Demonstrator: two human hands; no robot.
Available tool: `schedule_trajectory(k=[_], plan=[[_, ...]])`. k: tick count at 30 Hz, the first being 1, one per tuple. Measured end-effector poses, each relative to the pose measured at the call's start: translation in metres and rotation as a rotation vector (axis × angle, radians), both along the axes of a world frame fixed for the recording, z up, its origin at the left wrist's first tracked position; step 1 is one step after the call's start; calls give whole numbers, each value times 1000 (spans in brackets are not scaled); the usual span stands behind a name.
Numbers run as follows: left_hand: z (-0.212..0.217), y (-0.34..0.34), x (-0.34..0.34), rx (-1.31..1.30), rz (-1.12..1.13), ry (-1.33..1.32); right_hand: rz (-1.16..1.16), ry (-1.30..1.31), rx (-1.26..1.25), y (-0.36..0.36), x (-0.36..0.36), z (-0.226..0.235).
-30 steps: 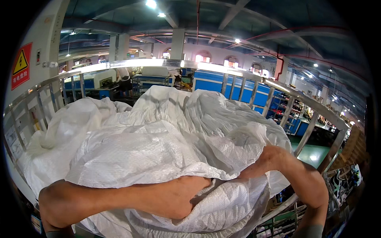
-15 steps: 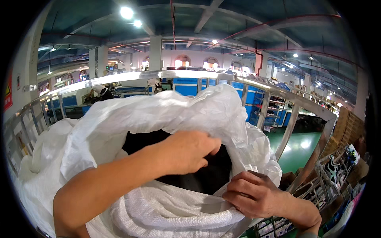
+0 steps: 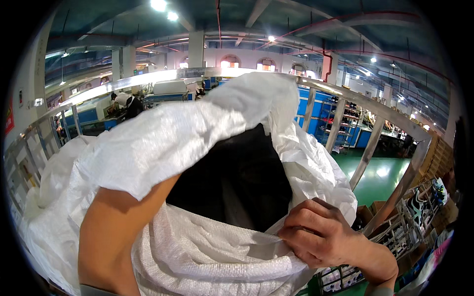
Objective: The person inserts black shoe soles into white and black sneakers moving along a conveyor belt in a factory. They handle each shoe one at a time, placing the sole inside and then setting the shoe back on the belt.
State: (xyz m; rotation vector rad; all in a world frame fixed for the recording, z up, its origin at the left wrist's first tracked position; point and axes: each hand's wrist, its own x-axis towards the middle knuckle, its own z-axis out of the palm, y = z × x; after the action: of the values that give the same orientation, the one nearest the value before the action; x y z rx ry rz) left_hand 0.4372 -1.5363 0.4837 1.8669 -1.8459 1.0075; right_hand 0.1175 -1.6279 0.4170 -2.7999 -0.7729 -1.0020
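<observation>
Head view shows me my left arm point(image 3: 118, 232) reaching into the open white sack point(image 3: 187, 128), its hand hidden so I cannot tell its grip, while my right hand point(image 3: 316, 232) pinches the sack's near rim, nothing out yet.

two bare forearms, a grey sleeve edge low on each, right hand point(image 3: 321, 233) ungloved
</observation>
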Motion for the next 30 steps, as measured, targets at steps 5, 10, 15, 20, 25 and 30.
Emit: schedule_trajectory(k=[5, 10, 15, 20, 25, 30], plan=[[37, 23, 14, -160, -71, -70, 74, 95, 107, 4, 12, 8], [54, 17, 19, -213, -104, -39, -93, 267, 123, 2, 33, 33], [96, 83, -38, 13, 284, 13, -103, 360, -39, 42, 128, 53], [60, 110, -60, 198, 397, 188, -394, 642, -167, 38, 189, 36], [12, 158, -103, 414, 104, 470, -505, 528, -350, 36, 188, 41], [-12, 173, -129, 1020, 329, 708, -515, 760, -431, 14, 149, 45]])
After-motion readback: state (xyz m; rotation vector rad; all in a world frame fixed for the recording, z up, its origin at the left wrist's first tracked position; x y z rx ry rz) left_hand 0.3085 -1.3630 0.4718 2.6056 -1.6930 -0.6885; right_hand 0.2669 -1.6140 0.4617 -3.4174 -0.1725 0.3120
